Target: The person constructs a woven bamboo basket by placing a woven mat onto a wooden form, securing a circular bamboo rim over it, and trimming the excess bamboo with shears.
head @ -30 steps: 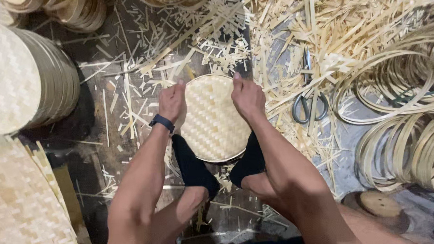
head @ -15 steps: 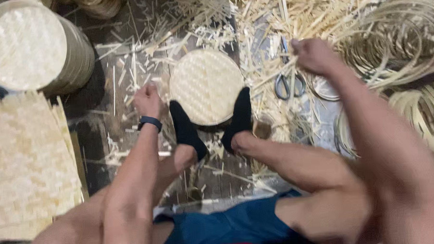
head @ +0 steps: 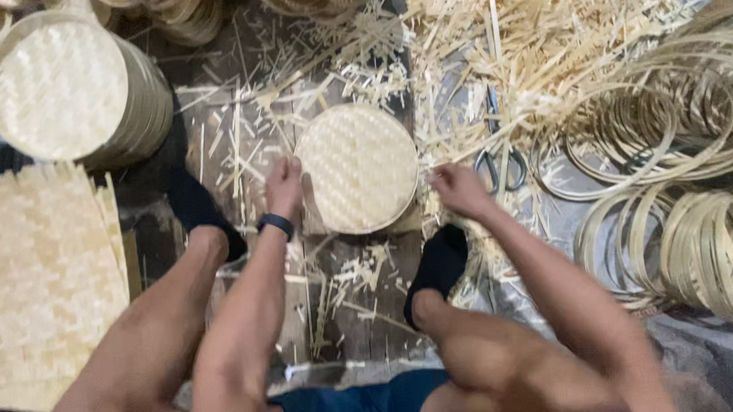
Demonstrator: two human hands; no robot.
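Observation:
A round woven bamboo tray (head: pixel 359 167) lies flat on the dark plank floor between my hands. My left hand (head: pixel 285 187), with a dark band at the wrist, rests its fingers on the tray's left rim. My right hand (head: pixel 458 190) is at the tray's right edge, fingers curled loosely among the bamboo slivers, and I cannot tell whether it touches the rim. My two feet in black socks (head: pixel 438 264) are spread apart on either side below the tray.
Scissors (head: pixel 500 162) lie just right of my right hand. A stack of finished round trays (head: pixel 70 90) stands at upper left, a flat woven mat (head: pixel 44 274) at left, and several bamboo hoops (head: pixel 675 211) at right. Bamboo scraps (head: pixel 539 37) litter the floor.
My feet have let go of the tray and spread apart. My right hand came back from the right to the tray's edge; my left hand moved onto its left rim.

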